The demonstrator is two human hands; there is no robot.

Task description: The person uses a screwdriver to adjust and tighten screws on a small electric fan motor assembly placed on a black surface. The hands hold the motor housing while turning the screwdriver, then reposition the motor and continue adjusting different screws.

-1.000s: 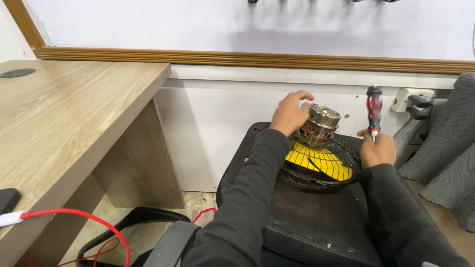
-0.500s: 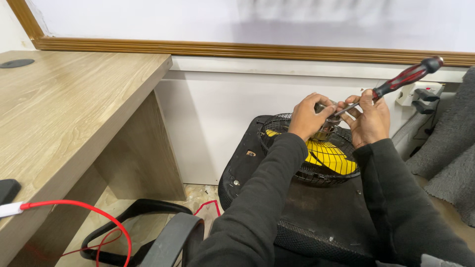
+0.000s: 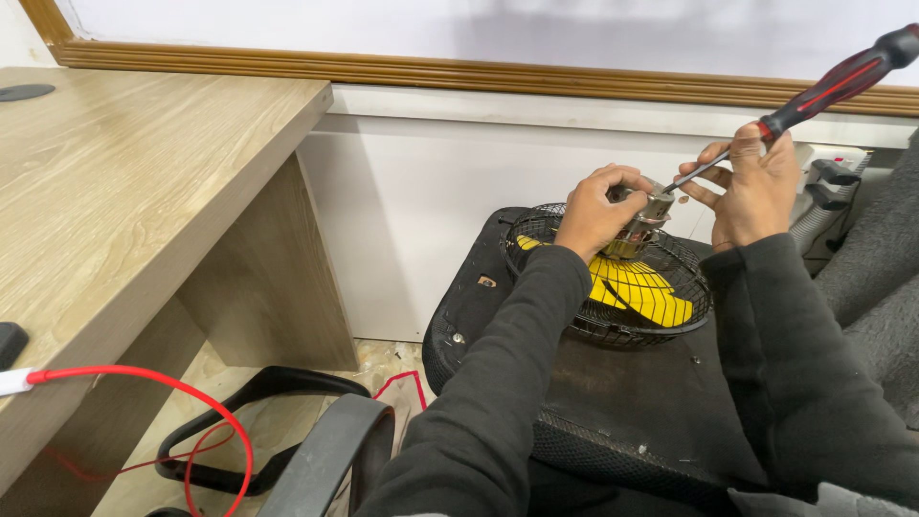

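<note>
A small fan with yellow blades (image 3: 639,289) inside a black wire cage (image 3: 584,324) lies on a black chair seat (image 3: 613,393). My left hand (image 3: 595,209) grips the metal motor (image 3: 647,214) that sticks up from the cage's middle. My right hand (image 3: 754,182) holds a screwdriver (image 3: 831,81) with a red and black handle. The handle slants up to the right, and the shaft's tip rests against the top of the motor. Both arms wear dark sleeves.
A wooden desk (image 3: 124,191) fills the left side, with a red cable (image 3: 163,393) hanging off its front edge. A black chair armrest (image 3: 325,450) is near the bottom. A white wall with wooden trim (image 3: 459,75) runs behind, and grey fabric (image 3: 876,258) lies at the right.
One second ago my right hand held the screwdriver upright beside the fan. It has since swung the tool over so the tip meets the motor, which my left hand keeps gripping.
</note>
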